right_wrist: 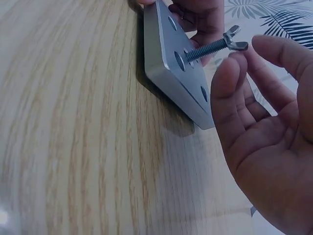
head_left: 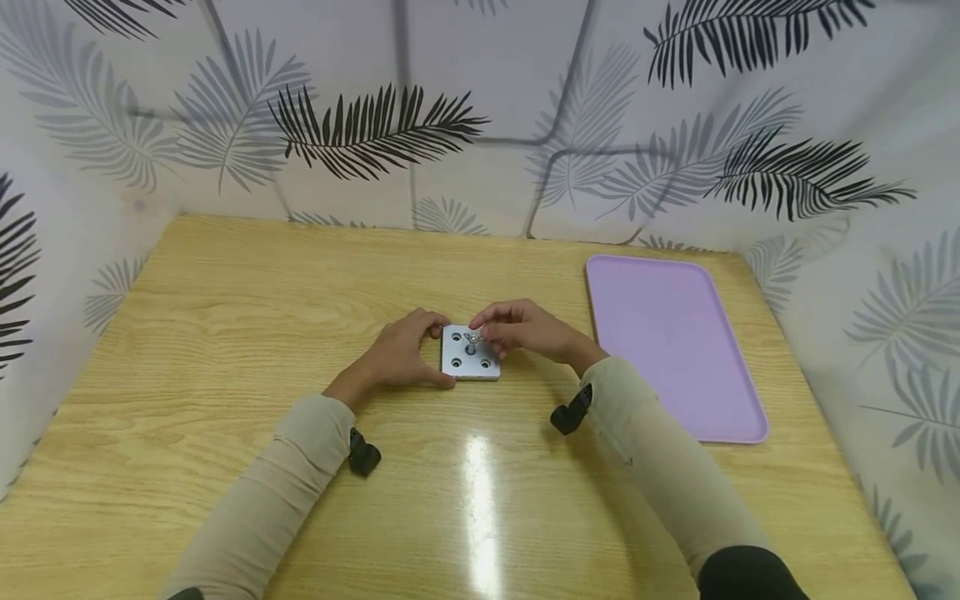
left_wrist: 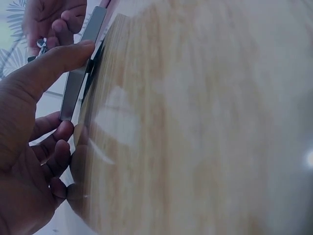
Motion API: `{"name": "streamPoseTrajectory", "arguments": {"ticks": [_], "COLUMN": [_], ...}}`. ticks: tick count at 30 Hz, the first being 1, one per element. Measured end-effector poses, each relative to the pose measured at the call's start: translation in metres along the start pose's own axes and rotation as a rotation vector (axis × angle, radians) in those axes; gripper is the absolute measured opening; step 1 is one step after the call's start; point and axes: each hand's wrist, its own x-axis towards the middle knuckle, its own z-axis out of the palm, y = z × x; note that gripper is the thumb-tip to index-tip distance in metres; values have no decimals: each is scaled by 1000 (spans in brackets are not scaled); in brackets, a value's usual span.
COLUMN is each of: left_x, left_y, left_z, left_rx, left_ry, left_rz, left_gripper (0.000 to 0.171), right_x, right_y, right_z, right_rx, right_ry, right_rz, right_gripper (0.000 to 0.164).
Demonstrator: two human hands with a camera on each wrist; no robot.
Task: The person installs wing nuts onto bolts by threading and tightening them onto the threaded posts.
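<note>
Beige sleeves [head_left: 270,500], nearest the head camera, enter from the lower edge, with small black devices [head_left: 363,457] at both wrists. Between the hands, near the middle of the table [head_left: 300,283], is a square metal plate [head_left: 471,367], its drilled face up in the head view; whether its underside touches the table throughout cannot be told. A wing bolt [right_wrist: 209,49] stands out from the plate's centre. Its threaded shank and two wings are distinct only in the right wrist view; from the head it is a small upright shape among the holes.

The left hand [head_left: 405,350] grips the plate, thumb at one edge and fingers at the opposite one. Its own wrist view shows the thumb lying along the plate's side, a detail lost from above. The right hand [head_left: 528,329] has thumb and fingers curled about the wings; from the head they appear closed on them, yet its wrist view leaves contact unclear, so a pinch cannot be confirmed.

To the right, seen whole only from the head, lies a lilac tray [head_left: 667,342]. Leaf-patterned cloth [head_left: 337,50] hangs behind the table.
</note>
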Motion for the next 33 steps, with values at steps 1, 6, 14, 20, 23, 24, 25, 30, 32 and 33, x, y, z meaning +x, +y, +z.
{"name": "streamPoseTrajectory", "arguments": {"ticks": [1, 6, 14, 20, 23, 24, 25, 30, 32, 33], "left_x": [0, -1, 0, 0, 0, 0, 0, 0, 1, 1], "left_y": [0, 1, 2, 5, 5, 4, 4, 2, 1, 1], "left_z": [0, 0, -1, -4, -4, -4, -3, -2, -1, -1], "left_rx": [1, 9, -32, -71, -80, -84, -89, -106, -104, -102], "left_ry": [0, 0, -12, -46, -49, -48, -47, -36, -32, -31], "left_rz": [3, 17, -2, -26, -29, -29, -29, -21, -15, -14], "left_gripper": [91, 93, 86, 89, 90, 90, 90, 87, 87, 87], "right_x": [0, 0, 1, 3, 3, 3, 3, 2, 2, 1], "right_y": [1, 0, 0, 2, 3, 3, 3, 2, 1, 1], "right_z": [-1, -1, 0, -1, -1, -1, 0, 2, 2, 3], "right_rx": [13, 15, 9, -3, -5, -5, -5, 2, 9, 11], "right_ry": [-20, -59, -81, -95, -103, -105, -108, -114, -115, -116], "right_rz": [11, 46, 39, 24, 14, 11, 9, 3, 4, 4], "right_gripper": [29, 32, 37, 38, 38, 38, 38, 40, 39, 39]}}
